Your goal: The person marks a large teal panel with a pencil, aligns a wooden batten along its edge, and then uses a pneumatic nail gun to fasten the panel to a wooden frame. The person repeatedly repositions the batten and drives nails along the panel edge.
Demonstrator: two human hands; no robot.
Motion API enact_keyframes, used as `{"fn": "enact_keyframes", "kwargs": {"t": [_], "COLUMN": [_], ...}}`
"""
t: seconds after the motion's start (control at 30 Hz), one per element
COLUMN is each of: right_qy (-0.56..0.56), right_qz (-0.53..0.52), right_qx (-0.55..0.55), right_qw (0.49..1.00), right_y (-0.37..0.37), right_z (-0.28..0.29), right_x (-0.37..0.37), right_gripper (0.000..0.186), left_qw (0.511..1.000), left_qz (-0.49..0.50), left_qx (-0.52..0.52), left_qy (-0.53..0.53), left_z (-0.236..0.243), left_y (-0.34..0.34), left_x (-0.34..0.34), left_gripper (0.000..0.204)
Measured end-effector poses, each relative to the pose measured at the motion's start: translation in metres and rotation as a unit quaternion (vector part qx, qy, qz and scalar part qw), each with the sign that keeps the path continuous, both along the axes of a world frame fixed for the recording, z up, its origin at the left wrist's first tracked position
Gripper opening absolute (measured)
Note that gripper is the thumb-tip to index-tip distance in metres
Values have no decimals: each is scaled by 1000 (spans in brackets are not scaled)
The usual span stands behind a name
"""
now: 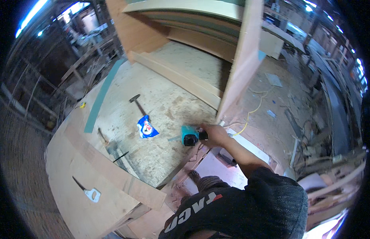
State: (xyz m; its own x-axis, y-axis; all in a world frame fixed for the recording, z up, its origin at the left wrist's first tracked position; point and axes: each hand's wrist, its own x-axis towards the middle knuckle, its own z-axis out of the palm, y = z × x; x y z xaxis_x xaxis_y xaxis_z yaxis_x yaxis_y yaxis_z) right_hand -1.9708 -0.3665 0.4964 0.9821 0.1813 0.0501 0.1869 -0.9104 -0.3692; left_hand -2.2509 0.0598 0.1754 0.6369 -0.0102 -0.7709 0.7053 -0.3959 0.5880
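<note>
My right hand (216,135) is closed around the handle of a teal and black power tool (189,135), which looks like an air nailer. It is held over the near right edge of the worktable (173,107). A yellow hose (248,119) runs from near my right wrist toward the floor. Left of the tool, a blue and white plastic packet (146,127) lies on the table, touching or close to the handle of a hammer (137,102). My left hand does not show.
A wooden cabinet carcass (181,79) stands on the far side of the table. A teal strip (103,95) lies along the left edge. Nearer, a handsaw (89,193) with a white handle rests on a wooden board (109,171). Scraps litter the floor (268,93) at right.
</note>
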Motion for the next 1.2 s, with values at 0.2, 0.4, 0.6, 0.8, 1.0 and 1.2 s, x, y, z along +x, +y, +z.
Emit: {"fn": "enact_keyframes", "kwargs": {"t": [0.2, 0.4, 0.6, 0.8, 1.0, 1.2], "right_qy": [-12, -80, -89, -119, -160, -195], "right_qz": [-111, -247, -373, -441, -498, -560], "right_qx": [78, 110, 158, 200, 255, 235], "right_qw": [991, 959, 910, 867, 813, 770], "right_y": [-29, -95, -199, -333, -504, -625], "right_z": [25, 16, -3, -23, -56, -60], "right_x": [-129, -225, -293, -348, -437, -490], "right_gripper": [65, 65, 58, 57, 53, 40], "left_qw": [993, 975, 943, 882, 737, 685], "left_qz": [-114, -214, -314, -438, -649, -668], "left_qx": [18, 51, 106, 172, 191, 180], "left_qy": [11, 30, 40, 30, -15, -227], "left_z": [-11, -12, -9, -18, -30, 9], "left_y": [-1, -18, -73, -208, -435, -649], "left_x": [-3, -13, -5, 23, 69, 114], "left_gripper": [42, 42, 43, 43, 43, 45]}}
